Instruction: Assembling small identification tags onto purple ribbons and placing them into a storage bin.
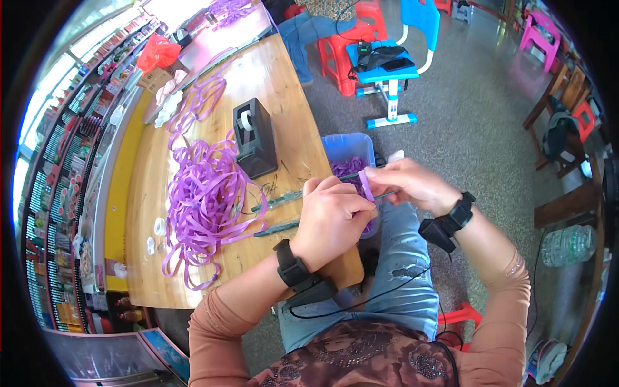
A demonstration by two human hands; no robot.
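My left hand (pixel 332 216) is closed at the table's near right corner, over two thin dark green rods that stick out on both sides of it. One rod (pixel 284 198) passes beyond the knuckles; the other rod (pixel 278 229) runs under the palm. My right hand (pixel 409 184) pinches a short stretch of purple ribbon (pixel 365 183) that crosses the rods' right ends. What the left fingertips grip is partly hidden. A large tangled heap of purple ribbon (pixel 200 193) lies on the wooden table, left of my hands.
A black tape dispenser (pixel 258 138) stands beyond the ribbon heap. Below the table's right edge, a blue bin (pixel 348 143) holds purple pieces. A blue chair (pixel 383 71) with dark items on it and a seated person (pixel 303 39) are farther off. Stocked shelves (pixel 64 161) line the left.
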